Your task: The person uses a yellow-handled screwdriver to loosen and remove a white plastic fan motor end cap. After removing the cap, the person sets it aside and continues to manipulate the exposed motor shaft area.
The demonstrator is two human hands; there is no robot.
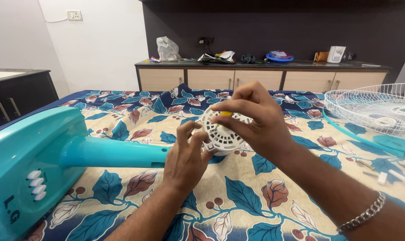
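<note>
A white vented fan motor housing (219, 132) sits at the end of a turquoise fan stand neck (115, 153). My left hand (185, 156) grips the housing from the left and below. My right hand (253, 120) covers its top right side, fingertips pinching a small yellow knob (226, 114) on top of it. A chain bracelet (363, 215) is on my right wrist. The neck joins a turquoise fan base (23, 165) with white push buttons (36, 184) at the left.
Everything lies on a bed with a leaf-patterned sheet (238, 196). A white wire fan guard (376, 109) with a turquoise rim rests at the right, small loose parts (382, 177) near it. A cluttered sideboard (260, 73) stands behind, a dark cabinet (14, 96) at the left.
</note>
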